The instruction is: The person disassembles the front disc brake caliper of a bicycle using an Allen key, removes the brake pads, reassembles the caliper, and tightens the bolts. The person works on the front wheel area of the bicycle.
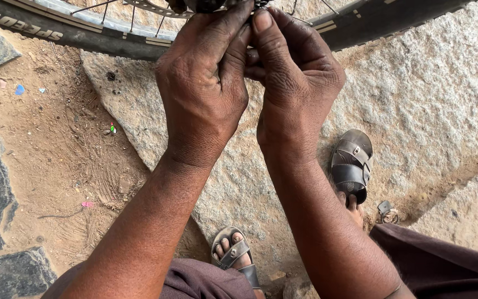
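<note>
Bicycle wheel [112,33] at the hands, viewed from above.
The black tyre and silver rim are seen curving beneath the two fingertip grips; thin spokes converge on a dark hub part, pinched between both hands at the upper edge.

My left hand [203,83] and right hand [297,83] bare, grimy with grease, forearms uncovered. Dark maroon-brown trousers [443,260]. Worn grey strap sandals: left sandal [236,254], right sandal [352,163], buckled.
</note>
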